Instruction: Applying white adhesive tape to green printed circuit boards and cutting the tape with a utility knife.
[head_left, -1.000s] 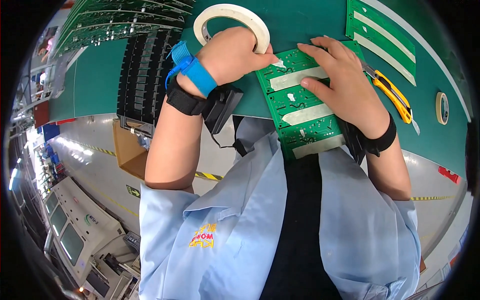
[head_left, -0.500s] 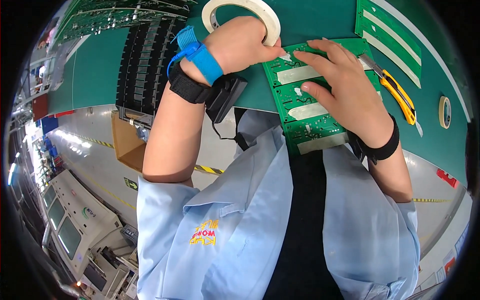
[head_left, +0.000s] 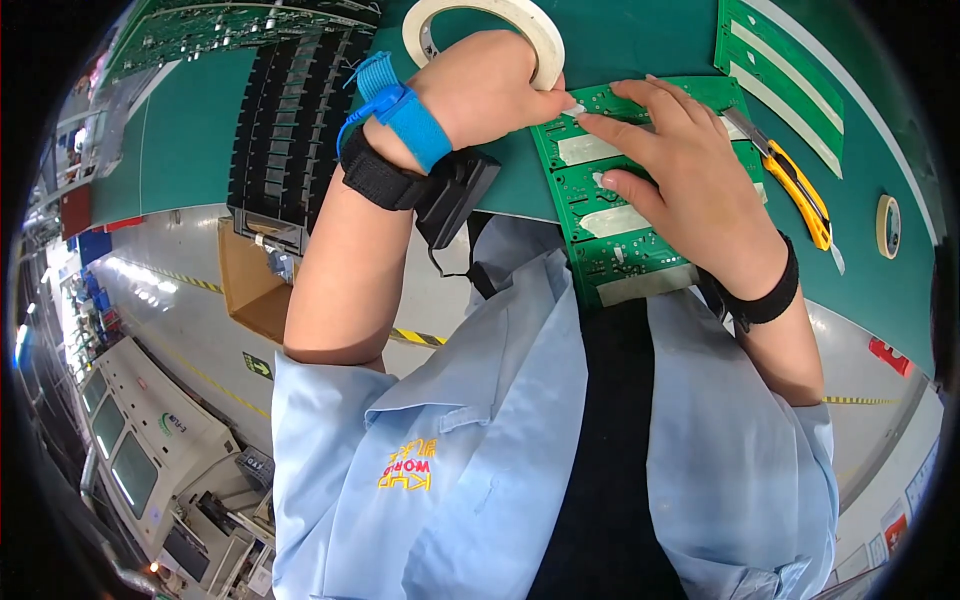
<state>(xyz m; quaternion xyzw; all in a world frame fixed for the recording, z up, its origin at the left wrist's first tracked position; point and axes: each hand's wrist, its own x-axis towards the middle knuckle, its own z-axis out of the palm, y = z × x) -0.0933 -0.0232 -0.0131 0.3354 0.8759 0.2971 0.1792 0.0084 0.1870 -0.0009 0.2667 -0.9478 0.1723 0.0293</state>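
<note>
Gripping left hand (head_left: 488, 92): smooth, round tape roll (head_left: 547, 48).
Right hand (head_left: 692, 182): fingers spread on flat board (head_left: 577, 190).
Worktop (head_left: 610, 40): matte, green.

The left hand (head_left: 486, 88) curls; the right hand (head_left: 694, 182) spreads palm-down.

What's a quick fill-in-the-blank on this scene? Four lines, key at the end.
1. The left hand holds the big tape roll; the right hand lies on the ____ board.
2. The knife has a mostly ____ handle.
3. In the picture, the small tape roll lies to the ____ of the knife.
4. The strap nearest the left hand is ____.

Missing words: green; yellow; right; blue.
</note>
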